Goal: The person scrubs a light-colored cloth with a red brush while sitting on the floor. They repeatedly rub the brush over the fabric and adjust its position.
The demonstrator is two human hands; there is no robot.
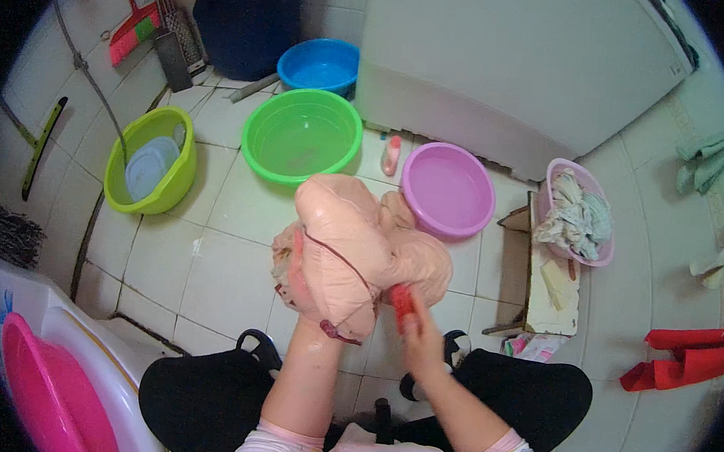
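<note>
A puffy peach-coloured padded garment (348, 244) with a dark red cord is bunched up in front of me, above the tiled floor. My left forearm reaches up beneath it; the left hand is hidden by the fabric. My right hand (420, 338) is closed around a red brush (402, 305), held against the garment's lower right side; the hand is slightly blurred. Beyond the garment stand a green basin (302, 137) with liquid in it and a purple basin (448, 190). Between these two lies a small bottle with a pink cap (391, 155).
A yellow-green basin (179, 178) stands left, a blue basin (318, 65) behind. At right, a low wooden stool (560, 312) bears yellowish soap (553, 283) and a pink basin (605, 252) of cloths. A large white appliance (505, 66) stands ahead; a bright pink basin (54, 393) is at lower left.
</note>
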